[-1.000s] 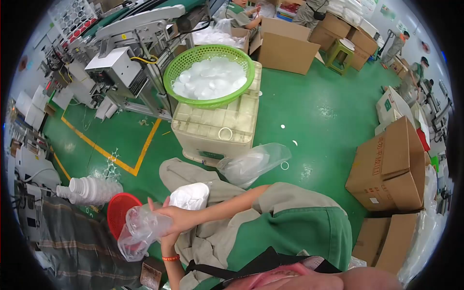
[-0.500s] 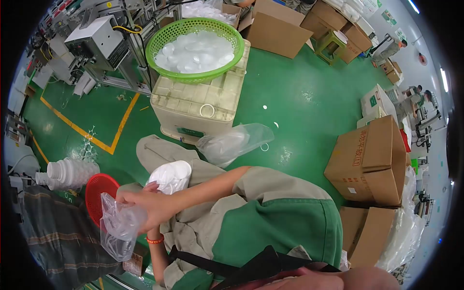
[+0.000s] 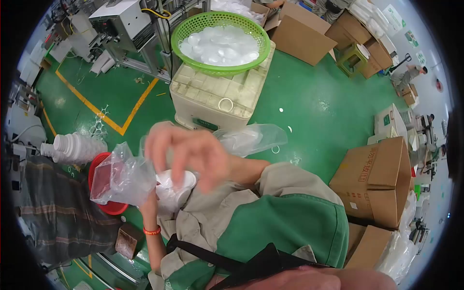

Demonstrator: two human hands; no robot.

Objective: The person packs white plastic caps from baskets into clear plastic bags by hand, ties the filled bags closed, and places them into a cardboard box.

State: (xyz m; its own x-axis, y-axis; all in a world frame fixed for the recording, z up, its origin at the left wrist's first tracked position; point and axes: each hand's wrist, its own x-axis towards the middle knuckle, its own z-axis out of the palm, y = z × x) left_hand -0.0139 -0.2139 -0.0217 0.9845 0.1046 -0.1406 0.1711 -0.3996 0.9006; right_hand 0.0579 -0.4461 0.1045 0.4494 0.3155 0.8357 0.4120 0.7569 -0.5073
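My left hand [image 3: 150,203], with an orange wristband below it, holds a clear plastic bag [image 3: 123,179] from underneath; the bag hides most of its fingers. My right hand [image 3: 188,152] is raised beside the bag, blurred, its fingers apart and slightly bent, with nothing visible in them. Below it, a bag of white round pieces [image 3: 171,193] rests by my legs and is partly covered. A red basket [image 3: 115,208] stands behind the clear bag. Another clear bag with white contents [image 3: 253,137] lies beyond my right wrist.
A green basket [image 3: 263,41] of translucent white pieces sits on a cream crate [image 3: 217,92], beside a white ring. Stacked white cups [image 3: 79,149] lie at left. Cardboard boxes [image 3: 362,179] stand at right, machinery at upper left, people in the background.
My right hand has left the clear bag and lifted up and to the right, its fingers opening. The bag, now in my left hand, is spread wider. The view has shifted.
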